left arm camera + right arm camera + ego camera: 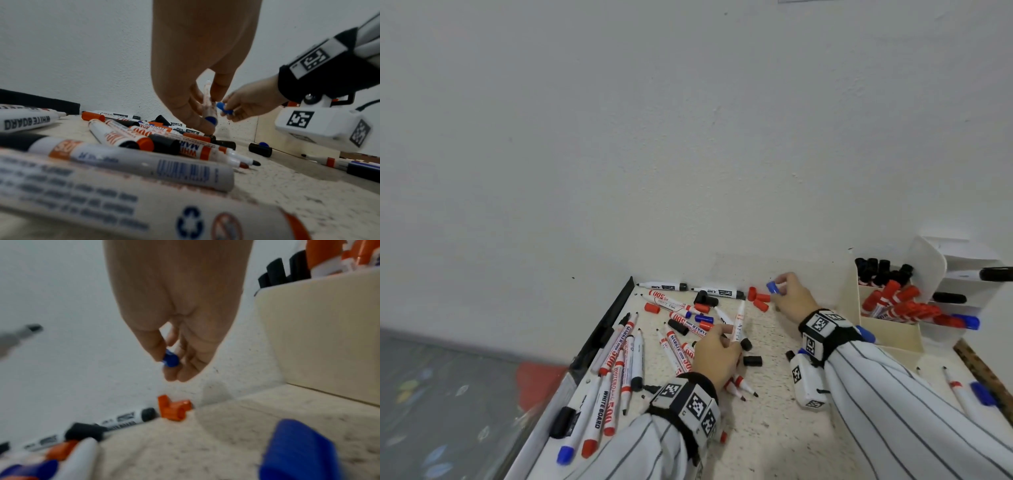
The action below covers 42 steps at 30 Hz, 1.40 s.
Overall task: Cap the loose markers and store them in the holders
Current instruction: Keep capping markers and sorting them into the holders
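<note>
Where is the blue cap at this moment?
The blue cap is pinched in the right hand, held above the table near the wall, just right of the loose red caps.

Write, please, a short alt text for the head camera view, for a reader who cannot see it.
The right hand pinches a blue cap near the wall, while the left hand holds a white marker upright. Loose markers and caps lie scattered on the speckled table; a white holder with stored markers stands at right.
</note>
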Each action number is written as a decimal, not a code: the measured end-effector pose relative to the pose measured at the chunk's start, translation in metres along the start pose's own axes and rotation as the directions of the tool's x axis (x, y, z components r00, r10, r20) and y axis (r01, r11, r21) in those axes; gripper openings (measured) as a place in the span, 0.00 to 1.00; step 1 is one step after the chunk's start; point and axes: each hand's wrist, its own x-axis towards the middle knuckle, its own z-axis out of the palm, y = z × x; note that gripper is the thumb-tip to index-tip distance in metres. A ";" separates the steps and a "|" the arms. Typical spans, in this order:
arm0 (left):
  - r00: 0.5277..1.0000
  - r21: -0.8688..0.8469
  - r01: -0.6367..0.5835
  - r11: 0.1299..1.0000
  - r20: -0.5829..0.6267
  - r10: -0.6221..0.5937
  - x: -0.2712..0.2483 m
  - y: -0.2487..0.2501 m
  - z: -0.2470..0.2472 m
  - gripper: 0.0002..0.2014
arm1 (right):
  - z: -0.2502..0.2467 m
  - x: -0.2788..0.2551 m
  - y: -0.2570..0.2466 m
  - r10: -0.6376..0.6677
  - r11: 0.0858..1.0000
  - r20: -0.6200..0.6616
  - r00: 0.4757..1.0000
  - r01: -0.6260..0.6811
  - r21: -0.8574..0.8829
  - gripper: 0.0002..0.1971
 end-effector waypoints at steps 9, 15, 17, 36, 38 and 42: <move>0.998 0.109 -0.057 0.992 0.008 0.056 -0.027 0.005 -0.002 0.10 | -0.026 -0.048 -0.028 -0.263 0.963 0.229 0.937 0.268 0.011 0.12; 0.993 0.214 -0.120 0.969 0.008 0.122 -0.041 0.007 -0.001 0.16 | -0.046 -0.072 -0.019 -0.298 0.945 0.267 0.916 0.322 -0.050 0.13; 0.992 0.213 -0.126 0.969 0.028 0.123 -0.045 0.010 0.001 0.16 | -0.049 -0.080 -0.016 -0.290 0.947 0.305 0.907 0.317 -0.044 0.14; 0.940 0.028 -0.232 0.972 0.262 0.217 -0.069 0.020 0.017 0.12 | -0.055 -0.134 0.011 -0.265 0.964 0.226 0.937 0.259 0.059 0.17; 0.938 0.002 -0.212 0.977 0.281 0.203 -0.072 0.025 0.022 0.12 | -0.053 -0.136 0.015 -0.261 0.964 0.130 0.957 0.252 0.087 0.19; 0.944 -0.068 -0.084 0.994 0.314 0.101 -0.079 0.031 0.031 0.14 | -0.053 -0.138 0.020 -0.245 0.956 0.082 0.966 0.227 0.184 0.18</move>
